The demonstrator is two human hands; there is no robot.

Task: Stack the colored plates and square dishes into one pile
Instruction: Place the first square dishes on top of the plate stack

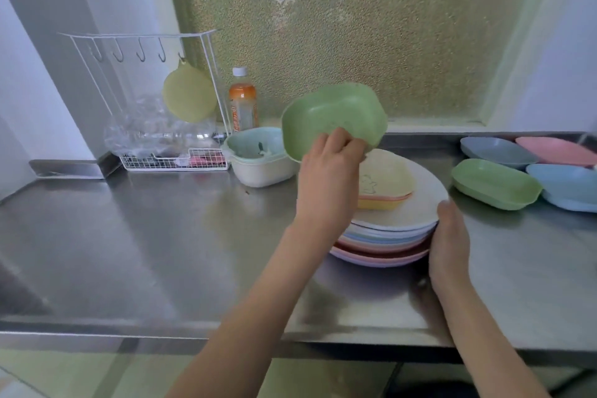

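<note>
left hand pinches a tilted green dish above the plate pile. right hand lies flat against the pile's side. bottle label's too blurry to read.

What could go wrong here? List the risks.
1. The left hand pinches the green square dish by one rim, tilted; it might slip.
2. Small yellow dishes sit off-centre on the plate pile, so additions may slide.
3. The right hand only steadies the pile's edge.
</note>
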